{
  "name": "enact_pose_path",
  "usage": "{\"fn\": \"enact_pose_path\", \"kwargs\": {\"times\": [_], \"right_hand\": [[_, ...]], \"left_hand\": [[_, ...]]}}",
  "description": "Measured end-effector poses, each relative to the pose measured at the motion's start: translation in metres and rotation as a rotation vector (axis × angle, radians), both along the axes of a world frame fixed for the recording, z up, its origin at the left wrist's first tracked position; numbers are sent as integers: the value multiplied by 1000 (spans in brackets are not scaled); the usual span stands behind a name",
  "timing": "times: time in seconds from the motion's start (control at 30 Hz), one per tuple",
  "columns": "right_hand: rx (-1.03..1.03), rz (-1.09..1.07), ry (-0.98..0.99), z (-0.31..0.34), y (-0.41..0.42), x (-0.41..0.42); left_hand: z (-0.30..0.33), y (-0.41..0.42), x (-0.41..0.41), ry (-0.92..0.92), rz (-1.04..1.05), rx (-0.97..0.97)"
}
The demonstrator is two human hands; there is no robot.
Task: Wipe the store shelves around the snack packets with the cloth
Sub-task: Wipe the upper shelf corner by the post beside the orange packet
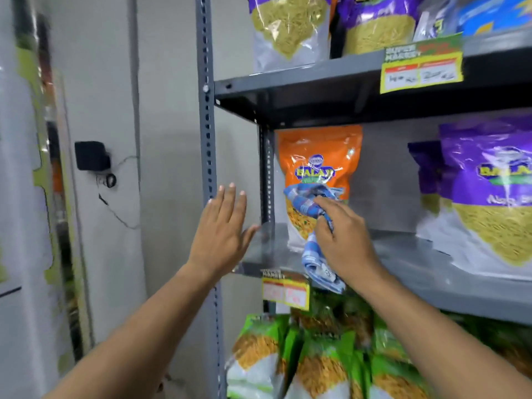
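A grey metal shelf runs across the middle of the rack. An orange snack packet stands upright at its left end. My right hand is closed on a blue checked cloth, pressing it against the lower front of that orange packet, with the cloth's tail hanging over the shelf edge. My left hand is raised flat with fingers spread, just left of the shelf, in front of the rack's front upright, holding nothing. Purple snack packets stand at the right of the same shelf.
A perforated grey upright frames the rack's left side. The upper shelf carries more purple packets and a yellow price tag. Green packets fill the shelf below. On the left wall hangs a black box with cables.
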State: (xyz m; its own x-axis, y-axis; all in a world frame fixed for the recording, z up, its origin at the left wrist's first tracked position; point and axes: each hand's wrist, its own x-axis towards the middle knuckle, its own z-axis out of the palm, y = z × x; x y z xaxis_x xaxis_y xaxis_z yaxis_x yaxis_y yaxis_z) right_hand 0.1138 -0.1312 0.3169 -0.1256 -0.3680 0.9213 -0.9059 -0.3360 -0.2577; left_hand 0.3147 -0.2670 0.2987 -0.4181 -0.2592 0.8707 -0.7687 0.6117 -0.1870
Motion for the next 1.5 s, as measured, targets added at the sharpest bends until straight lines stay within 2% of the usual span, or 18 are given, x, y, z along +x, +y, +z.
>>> {"fn": "enact_pose_path", "kwargs": {"times": [0.1, 0.27, 0.37, 0.53, 0.73, 0.9, 1.07, 1.23, 1.4, 1.5], "right_hand": [[43, 16, 120, 27, -42, 8], [258, -10, 255, 47, -102, 30], [363, -83, 354, 57, -135, 39], [544, -182, 344, 60, -185, 55], [864, -281, 287, 21, -226, 64], [930, -320, 190, 2, -234, 64], [1099, -235, 108, -1, -240, 60], [1104, -263, 174, 6, -239, 65], [1158, -263, 333, 0, -253, 54], [1151, -355, 405, 13, -256, 54]], "left_hand": [[31, -40, 3, 55, 21, -40], [58, -80, -1, 122, -19, -66], [62, -97, 0, 116, -70, -168], [58, -113, 3, 335, -267, -160], [55, -119, 1, 380, -388, -154], [53, -121, 1, 430, -455, -159], [53, -122, 1, 412, -463, -158], [52, -121, 1, 408, -456, -139], [52, -119, 1, 403, -438, -126], [52, -119, 1, 408, -446, -134]]}}
